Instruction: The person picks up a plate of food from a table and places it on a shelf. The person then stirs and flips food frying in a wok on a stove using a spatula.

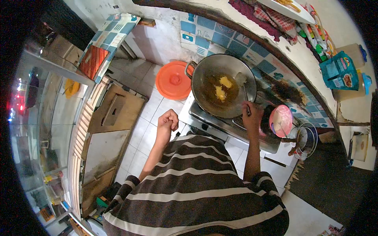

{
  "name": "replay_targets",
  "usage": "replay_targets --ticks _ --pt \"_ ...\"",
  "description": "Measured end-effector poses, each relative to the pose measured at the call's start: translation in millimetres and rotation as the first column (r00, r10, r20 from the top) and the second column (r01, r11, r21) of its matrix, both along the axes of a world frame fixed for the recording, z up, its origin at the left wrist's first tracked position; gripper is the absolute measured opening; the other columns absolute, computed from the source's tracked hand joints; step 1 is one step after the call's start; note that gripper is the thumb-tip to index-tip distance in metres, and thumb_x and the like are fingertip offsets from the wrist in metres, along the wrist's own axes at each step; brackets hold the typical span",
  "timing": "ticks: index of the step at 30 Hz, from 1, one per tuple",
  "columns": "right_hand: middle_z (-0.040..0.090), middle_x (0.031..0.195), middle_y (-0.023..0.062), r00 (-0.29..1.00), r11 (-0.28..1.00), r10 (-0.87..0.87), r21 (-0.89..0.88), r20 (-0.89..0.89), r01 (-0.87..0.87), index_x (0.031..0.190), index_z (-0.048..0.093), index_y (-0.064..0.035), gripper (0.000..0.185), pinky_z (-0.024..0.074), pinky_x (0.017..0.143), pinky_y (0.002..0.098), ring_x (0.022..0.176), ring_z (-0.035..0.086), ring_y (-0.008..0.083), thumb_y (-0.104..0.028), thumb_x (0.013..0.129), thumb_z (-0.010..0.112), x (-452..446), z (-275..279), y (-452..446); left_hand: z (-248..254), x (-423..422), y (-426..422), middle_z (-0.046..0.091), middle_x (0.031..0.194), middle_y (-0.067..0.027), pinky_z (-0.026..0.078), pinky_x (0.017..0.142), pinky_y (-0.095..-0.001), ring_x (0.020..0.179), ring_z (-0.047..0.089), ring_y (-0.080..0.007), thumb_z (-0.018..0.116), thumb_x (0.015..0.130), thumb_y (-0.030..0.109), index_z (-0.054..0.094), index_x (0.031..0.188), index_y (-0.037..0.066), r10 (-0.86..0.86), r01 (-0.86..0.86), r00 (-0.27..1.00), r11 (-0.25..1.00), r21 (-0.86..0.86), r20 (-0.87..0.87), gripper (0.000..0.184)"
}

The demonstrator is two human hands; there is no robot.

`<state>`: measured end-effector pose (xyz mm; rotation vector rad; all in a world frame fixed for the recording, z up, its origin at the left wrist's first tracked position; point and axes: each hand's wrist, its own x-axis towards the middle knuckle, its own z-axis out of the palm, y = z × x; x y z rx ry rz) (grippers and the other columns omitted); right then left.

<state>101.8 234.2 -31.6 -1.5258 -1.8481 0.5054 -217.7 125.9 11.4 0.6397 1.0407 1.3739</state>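
Note:
A wide metal wok [204, 108] sits on the stove [202, 113], with dark oil in its bottom. Two pale yellow pieces of batter [223, 87] float in the oil. My right hand [251, 113] is at the wok's right rim, closed around the handle of a spatula [241, 78], whose blade rests inside the wok, right of the batter. My left hand [168, 120] is curled in a loose fist in front of my body, left of the stove, touching nothing visible. A pink bowl [286, 114] of whitish batter stands right of my right hand, a utensil leaning in it.
An orange lidded bucket [174, 80] stands on the tiled floor left of the wok. A wire basket strainer [306, 139] is beyond the pink bowl. A ledge along the wall holds a teal packet [340, 71] and a white plate [289, 8]. To my left is a glass display case [47, 126].

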Motion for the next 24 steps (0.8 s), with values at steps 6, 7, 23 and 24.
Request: replay_targets --ticks 6,7,23,24 --pt "0.062 0.096 0.0128 0.997 0.999 0.052 -0.014 -0.052 -0.052 0.098 0.057 -0.0048 0.014 0.0472 0.08 0.0362 0.089 0.061 0.0306 -0.009 0.085 0.054 -5 -5 -10 -3 -19 -2 0.035 0.053 0.0014 0.022 0.044 -0.0219 0.046 0.027 -0.0063 0.031 0.065 -0.012 0.046 0.073 0.003 -0.024 0.024 1.0 0.999 -0.035 -0.006 0.023" --pt "0.062 0.096 0.0129 0.997 0.998 0.055 0.009 -0.048 -0.054 0.097 0.057 -0.0048 0.013 0.0473 0.079 0.0361 0.089 0.061 0.0305 -0.009 0.085 0.054 -7 -6 -12 -1 -21 -2 0.035 0.053 0.0014 0.022 0.044 -0.0219 0.046 0.027 -0.0062 0.031 0.065 -0.012 0.046 0.073 0.003 -0.03 0.03 1.0 0.999 -0.031 0.003 0.023" --pt "0.062 0.089 0.0107 0.981 0.974 0.086 -0.195 -0.171 -0.12 0.095 0.056 -0.0067 0.009 0.0457 0.081 0.0346 0.087 0.06 0.0243 -0.011 0.089 0.052 -12 -29 -7 -1 -13 -28 0.035 0.052 0.0018 0.023 0.044 -0.0219 0.046 0.028 -0.0068 0.031 0.063 -0.011 0.046 0.072 0.003 0.011 -0.012 1.0 0.995 -0.102 -0.009 0.022" --pt "0.062 0.089 0.0105 0.98 0.98 0.107 -0.147 -0.169 -0.133 0.095 0.056 -0.0065 0.008 0.0456 0.081 0.0342 0.087 0.06 0.0241 -0.01 0.089 0.051 -11 -26 -7 0 -11 -30 0.035 0.052 0.0018 0.023 0.044 -0.0219 0.046 0.028 -0.0068 0.031 0.063 -0.011 0.046 0.072 0.003 0.014 -0.015 1.0 0.994 -0.104 -0.013 0.022"
